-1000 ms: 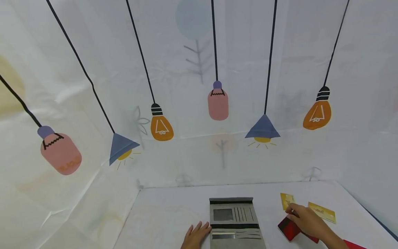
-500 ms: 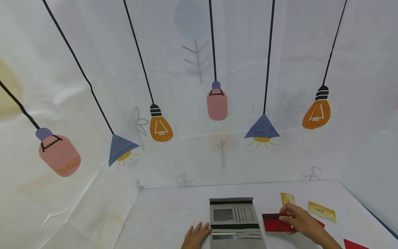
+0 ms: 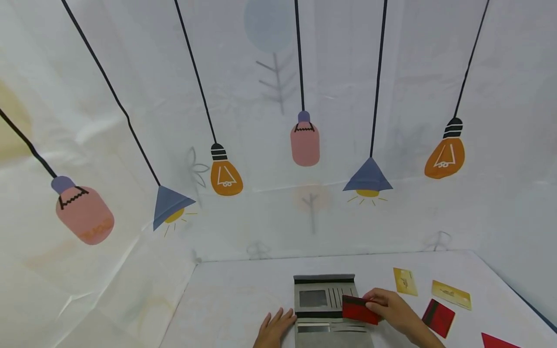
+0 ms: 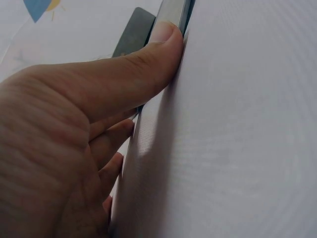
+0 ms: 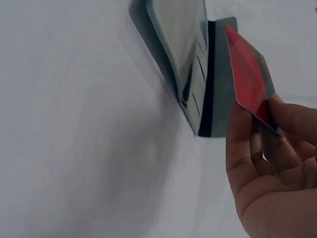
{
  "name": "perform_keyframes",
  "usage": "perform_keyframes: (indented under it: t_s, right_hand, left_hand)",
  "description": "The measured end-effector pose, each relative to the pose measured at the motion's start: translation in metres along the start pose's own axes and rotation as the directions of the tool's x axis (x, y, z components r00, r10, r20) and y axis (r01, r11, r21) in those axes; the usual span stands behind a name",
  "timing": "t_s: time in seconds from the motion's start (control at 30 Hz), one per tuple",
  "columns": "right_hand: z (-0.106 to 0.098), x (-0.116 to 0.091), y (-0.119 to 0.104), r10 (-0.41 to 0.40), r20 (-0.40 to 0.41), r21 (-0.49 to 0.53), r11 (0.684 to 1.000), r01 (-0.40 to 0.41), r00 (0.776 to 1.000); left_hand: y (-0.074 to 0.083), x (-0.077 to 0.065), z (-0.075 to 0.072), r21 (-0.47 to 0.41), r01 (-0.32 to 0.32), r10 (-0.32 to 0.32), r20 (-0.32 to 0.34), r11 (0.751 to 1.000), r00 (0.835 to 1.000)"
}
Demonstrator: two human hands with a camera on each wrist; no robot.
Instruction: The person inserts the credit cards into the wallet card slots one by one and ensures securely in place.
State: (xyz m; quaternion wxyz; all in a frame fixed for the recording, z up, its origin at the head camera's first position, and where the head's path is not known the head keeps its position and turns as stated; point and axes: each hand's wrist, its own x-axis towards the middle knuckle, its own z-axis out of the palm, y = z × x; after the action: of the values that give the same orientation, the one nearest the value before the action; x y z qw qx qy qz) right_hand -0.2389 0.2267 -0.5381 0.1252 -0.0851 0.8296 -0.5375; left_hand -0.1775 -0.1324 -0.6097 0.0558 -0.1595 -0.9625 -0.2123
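- One red card (image 3: 358, 310) pinched by thumb and fingers of the right hand (image 3: 392, 309), near the open wallet (image 3: 313, 300)
- Left hand (image 3: 275, 329), fingers spread, touching the wallet's edge

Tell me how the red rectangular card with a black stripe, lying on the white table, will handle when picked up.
The striped red card will probably stay stiff: the similar red card in the right hand juts out without flopping over. It looks thin, so is likely light. Lying flat on the white table, it may slide before an edge lifts.
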Motion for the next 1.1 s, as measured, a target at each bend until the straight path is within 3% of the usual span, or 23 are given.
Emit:
perform_keyframes:
  t_s: [0.3,0.4,0.53,0.8,0.97,1.1]
  right_hand:
    - [0.029,0.016,-0.007,-0.061,-0.017,-0.055,0.997,0.06,0.998]
    - [0.036,0.022,-0.01,-0.097,-0.019,-0.071,0.993,0.095,0.995]
    - [0.046,0.029,-0.013,-0.123,0.01,-0.002,0.992,0.123,0.992]
    - [0.072,0.046,-0.021,-0.189,0.024,0.048,0.981,0.188,0.982]
    - [0.087,0.054,-0.025,-0.221,0.02,-0.014,0.975,0.221,0.975]
    - [0.096,0.057,-0.029,-0.247,-0.006,-0.105,0.964,0.245,0.969]
  left_hand:
    - [0.007,0.004,-0.011,-0.083,0.095,-0.086,0.097,0.992,0.991]
    - [0.006,0.011,-0.015,-0.089,0.098,-0.083,0.154,0.991,0.984]
    - [0.005,0.02,-0.016,-0.095,0.091,-0.07,0.197,0.991,0.978]
    - [0.001,0.025,-0.015,-0.094,0.082,-0.061,0.209,0.992,0.976]
    - [0.0,0.025,-0.017,-0.099,0.075,-0.053,0.208,0.992,0.977]
    - [0.0,0.029,-0.018,-0.119,0.105,-0.073,0.244,0.987,0.967]
